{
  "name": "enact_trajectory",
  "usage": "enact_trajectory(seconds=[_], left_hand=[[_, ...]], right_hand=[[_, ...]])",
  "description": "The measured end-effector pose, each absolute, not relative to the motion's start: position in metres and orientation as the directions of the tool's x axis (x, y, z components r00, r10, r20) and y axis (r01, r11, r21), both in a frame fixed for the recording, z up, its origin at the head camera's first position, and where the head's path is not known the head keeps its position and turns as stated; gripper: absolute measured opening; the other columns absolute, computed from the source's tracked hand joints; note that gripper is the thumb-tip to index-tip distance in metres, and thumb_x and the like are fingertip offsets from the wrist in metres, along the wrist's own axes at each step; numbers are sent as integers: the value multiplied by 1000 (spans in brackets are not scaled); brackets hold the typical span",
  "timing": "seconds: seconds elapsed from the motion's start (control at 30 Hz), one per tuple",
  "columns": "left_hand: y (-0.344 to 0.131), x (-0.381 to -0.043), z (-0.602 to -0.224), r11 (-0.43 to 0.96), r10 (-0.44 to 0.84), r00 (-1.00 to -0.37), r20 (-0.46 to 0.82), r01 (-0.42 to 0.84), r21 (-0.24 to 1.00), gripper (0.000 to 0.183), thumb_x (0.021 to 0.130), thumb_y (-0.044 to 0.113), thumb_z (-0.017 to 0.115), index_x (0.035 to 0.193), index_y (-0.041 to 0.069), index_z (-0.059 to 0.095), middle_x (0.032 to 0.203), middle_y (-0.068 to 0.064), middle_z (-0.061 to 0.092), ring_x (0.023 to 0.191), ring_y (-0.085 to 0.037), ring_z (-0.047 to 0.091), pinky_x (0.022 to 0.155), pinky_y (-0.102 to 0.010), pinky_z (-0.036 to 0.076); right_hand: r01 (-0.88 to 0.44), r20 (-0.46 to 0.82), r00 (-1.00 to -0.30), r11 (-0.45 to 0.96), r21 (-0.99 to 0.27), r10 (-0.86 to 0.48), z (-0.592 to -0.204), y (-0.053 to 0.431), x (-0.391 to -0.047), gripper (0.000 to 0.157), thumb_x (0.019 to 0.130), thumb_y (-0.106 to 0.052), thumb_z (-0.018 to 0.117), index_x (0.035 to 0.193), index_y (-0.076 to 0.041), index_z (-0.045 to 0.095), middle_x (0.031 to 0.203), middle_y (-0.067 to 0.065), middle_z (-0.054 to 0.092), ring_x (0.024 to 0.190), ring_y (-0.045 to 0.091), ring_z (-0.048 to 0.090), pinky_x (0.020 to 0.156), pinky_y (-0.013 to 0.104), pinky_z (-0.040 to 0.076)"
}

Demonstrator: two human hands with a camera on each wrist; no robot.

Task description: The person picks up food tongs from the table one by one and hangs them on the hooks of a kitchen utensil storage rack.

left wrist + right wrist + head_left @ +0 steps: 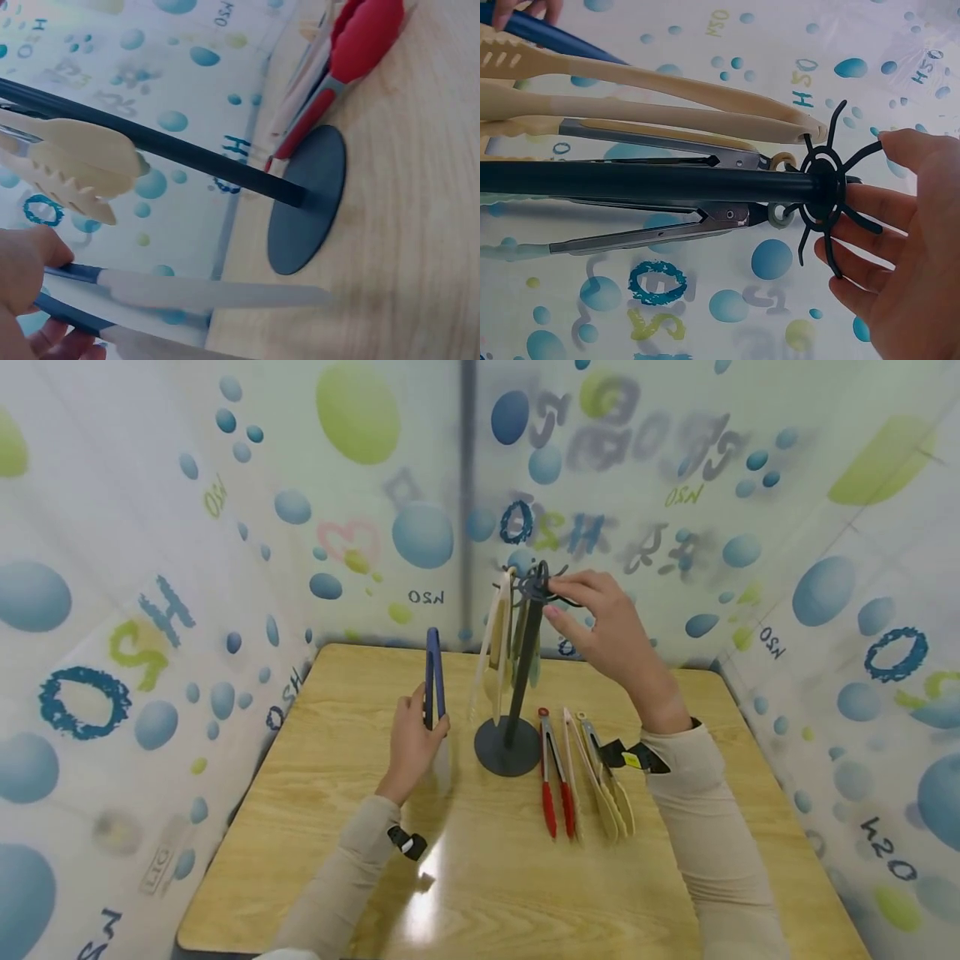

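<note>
At the left of the wooden table (337, 710), the left hand (411, 743) holds a pair of blue-handled tongs with pale, translucent blades (439, 685), thumb on one arm and fingers on the other; the blades point down, slightly parted. Whether their tips touch the tabletop is unclear. Just right, cream plastic tongs (494, 652) hang from the black metal stand with a round base and a ring of hooks (526, 668); pale green tongs with metal arms (535, 667) hang beyond its pole. Right of the base lie red-tipped metal tongs (548, 806), then a slim pale pair (572, 752) and cream-tipped metal tongs (603, 793), side by side. Above and farther right, the right hand (617, 631) grips the hook ring, thumb against one hook, fingers curled behind others.
</note>
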State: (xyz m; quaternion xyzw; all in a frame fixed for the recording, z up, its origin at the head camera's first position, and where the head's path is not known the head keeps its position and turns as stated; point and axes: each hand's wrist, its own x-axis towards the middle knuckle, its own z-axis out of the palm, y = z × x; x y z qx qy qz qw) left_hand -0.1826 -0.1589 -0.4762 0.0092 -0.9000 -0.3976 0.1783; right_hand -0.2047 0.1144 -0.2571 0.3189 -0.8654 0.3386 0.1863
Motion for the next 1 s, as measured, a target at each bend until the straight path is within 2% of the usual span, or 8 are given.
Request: enact_trajectory(seconds=[0.2,0.37,0.6,0.8,1.0], left_hand=[[-161,-180,-461,630,-202,-894,401,195,752,63,87,22,65,143,9,40,103,-14,50,79,-23,55,62,-33,49],[-158,-178,-440,585,-209,-820,532,331,740,59,85,24,68,139,13,46,101,-12,52,78,-20,57,60,-27,53],[-146,-166,-412,475,-181,-772,610,474,741,55,81,21,73,132,21,52,99,-5,67,70,-14,69,57,-19,55],[-132,-156,-390,445,-102,-770,629,530,722,60,79,27,75,132,15,51,101,-5,70,69,-14,71,59,-22,56],[-117,-149,-381,521,-39,-757,653,542,659,63,78,26,77,133,9,50,101,-6,71,68,-14,72,57,-21,55]], right_hand=[[-675,530,-732,564,-476,-429,-260,113,-204,45,94,-36,55,133,-13,55,133,10,52,126,27,45,104,47,38],[-692,555,-713,558,-458,-429,-258,113,-207,44,94,-34,56,133,-13,55,131,9,53,125,27,48,103,47,40],[-658,505,-749,566,-497,-429,-258,113,-206,47,94,-40,54,135,-18,53,133,5,52,124,23,49,102,45,41],[-658,512,-748,572,-490,-422,-256,112,-207,48,93,-42,55,135,-19,53,132,4,52,123,22,50,100,44,42],[-658,513,-746,588,-471,-424,-255,113,-204,47,94,-40,55,135,-16,54,132,7,53,123,25,50,101,46,42]])
